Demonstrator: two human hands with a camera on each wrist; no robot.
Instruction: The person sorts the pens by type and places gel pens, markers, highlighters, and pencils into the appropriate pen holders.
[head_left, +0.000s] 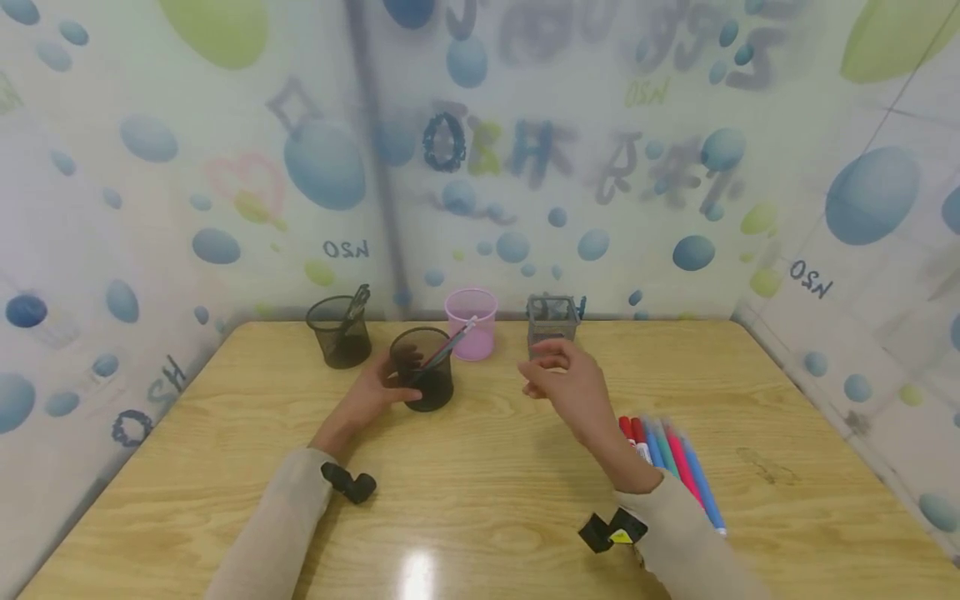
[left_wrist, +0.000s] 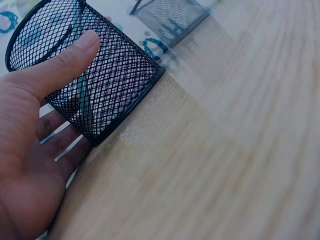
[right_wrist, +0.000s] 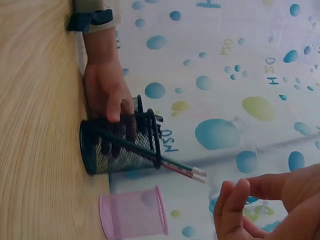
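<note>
Left hand (head_left: 372, 387) gripping black cup (head_left: 433, 390) (fingers (right_wrist: 131, 126) veiled), right hand (head_left: 577, 387) loose, markers (head_left: 686, 465) partly hidden

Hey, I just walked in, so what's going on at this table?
A person's left hand holds a black mesh cup that stands upright on the wooden table, with slim pencils leaning in it. The right hand is raised, thumb and fingertips close together, with nothing visible between them. Toward the back stand another black cup, a pink cup and a square gray holder. Colored markers lie side by side on the right.
</note>
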